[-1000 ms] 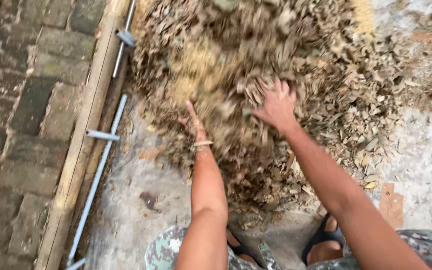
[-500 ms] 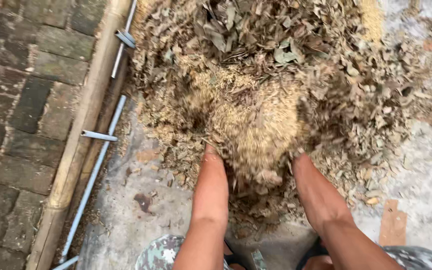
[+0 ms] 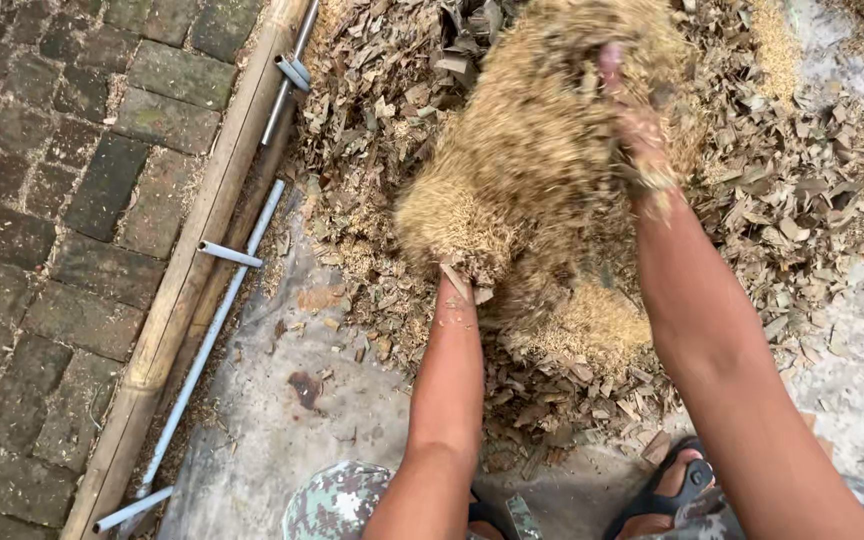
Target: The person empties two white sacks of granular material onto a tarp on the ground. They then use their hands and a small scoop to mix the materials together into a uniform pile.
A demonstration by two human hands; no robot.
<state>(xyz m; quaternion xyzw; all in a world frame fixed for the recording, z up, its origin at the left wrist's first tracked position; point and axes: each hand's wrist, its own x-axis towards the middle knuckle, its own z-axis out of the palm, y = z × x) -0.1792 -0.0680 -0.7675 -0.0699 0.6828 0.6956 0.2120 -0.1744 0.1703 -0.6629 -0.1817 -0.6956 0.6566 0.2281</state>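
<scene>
Above the heap of dry leaves [image 3: 372,150] on the grey sheet [image 3: 282,420], I see my left hand [image 3: 457,270] and right hand [image 3: 637,130] lifting a clump of sawdust [image 3: 522,150] — both half-buried, their grip impossible to tell.

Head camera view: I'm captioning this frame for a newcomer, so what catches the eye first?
A big tan clump of sawdust lifted in mid-frame, with the left hand buried under it and the right hand at its upper side. Beneath lies a pile of dry leaves; a bamboo pole runs along the brick paving at left.
</scene>
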